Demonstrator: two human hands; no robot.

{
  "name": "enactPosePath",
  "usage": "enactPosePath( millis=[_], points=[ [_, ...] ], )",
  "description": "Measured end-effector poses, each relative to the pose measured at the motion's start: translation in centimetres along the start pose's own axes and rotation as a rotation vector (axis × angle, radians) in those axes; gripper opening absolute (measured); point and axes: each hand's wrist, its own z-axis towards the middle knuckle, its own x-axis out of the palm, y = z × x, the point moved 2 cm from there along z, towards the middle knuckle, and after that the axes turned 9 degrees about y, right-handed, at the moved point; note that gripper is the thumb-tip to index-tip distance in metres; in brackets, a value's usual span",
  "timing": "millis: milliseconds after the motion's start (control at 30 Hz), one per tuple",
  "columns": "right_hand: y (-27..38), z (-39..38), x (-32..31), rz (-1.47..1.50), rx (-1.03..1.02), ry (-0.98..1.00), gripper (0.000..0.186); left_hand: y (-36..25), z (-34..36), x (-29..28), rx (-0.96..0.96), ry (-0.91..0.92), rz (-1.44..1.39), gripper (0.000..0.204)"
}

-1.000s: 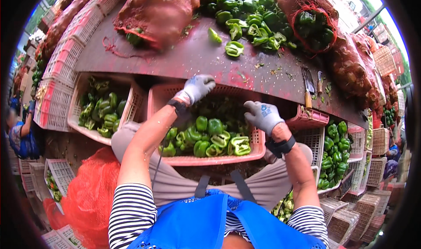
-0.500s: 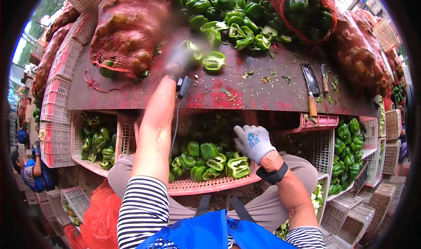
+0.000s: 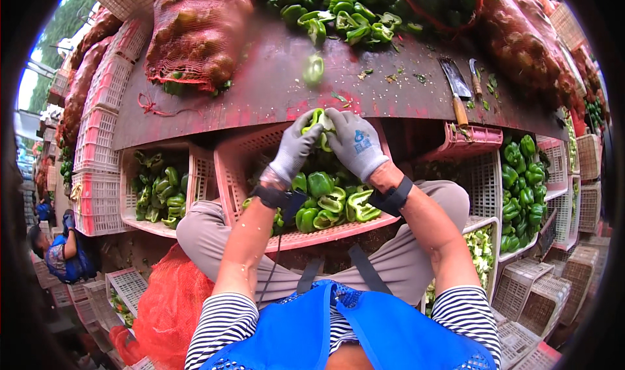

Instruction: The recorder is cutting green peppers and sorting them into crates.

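Note:
A cut green bell pepper [image 3: 317, 118] is held between my gloved hands, just off the table's near edge. My left hand [image 3: 293, 147] grips it from the left with bent fingers. From the other side my right hand [image 3: 358, 142] presses its fingertips and thumb against the pepper's pale inside. Both gloves are grey, and the fingers partly hide the piece. Below them, a pink crate [image 3: 325, 234] between my knees holds whole and cut green peppers [image 3: 320, 184]. One pepper half [image 3: 313, 70] lies alone on the table [image 3: 260, 109], ahead of my hands.
A pile of green peppers [image 3: 351, 12] and red mesh sacks [image 3: 198, 34] line the table's far side. A cleaver [image 3: 459, 90] and a small knife [image 3: 476, 77] lie at the right. Crates of peppers [image 3: 156, 220] flank my legs; a person [image 3: 65, 249] sits far left.
My left hand has come back from the far part of the table with a cut pepper. My right hand has risen from the crate to meet it at the pepper.

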Motion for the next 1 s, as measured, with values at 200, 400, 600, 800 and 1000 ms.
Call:
enactPosePath(
  millis=[200,400,600,800,1000],
  points=[
    [-1.2,-2.2,-0.5,0.178,0.004,0.052,0.037,0.7,-2.6,2.9,0.132,0.015,0.228,0.063],
    [-1.9,-2.9,-1.8,0.221,-0.045,0.209,0.025,0.5,-3.6,3.5,-0.003,0.128,0.209,0.061],
    [-2.2,-3.8,-0.5,0.23,-0.037,0.362,0.038,0.6,-5.2,5.3,-0.078,0.189,0.273,0.067],
    [-0.8,-5.2,-2.8,0.444,0.013,0.399,0.049,-0.7,-7.0,5.5,-0.191,0.199,0.048,0.071],
    [-0.6,-6.8,-3.0,1.325,0.092,0.37,0.055,-1.3,-8.3,6.5,-0.039,0.293,-0.567,0.07]
  ],
)
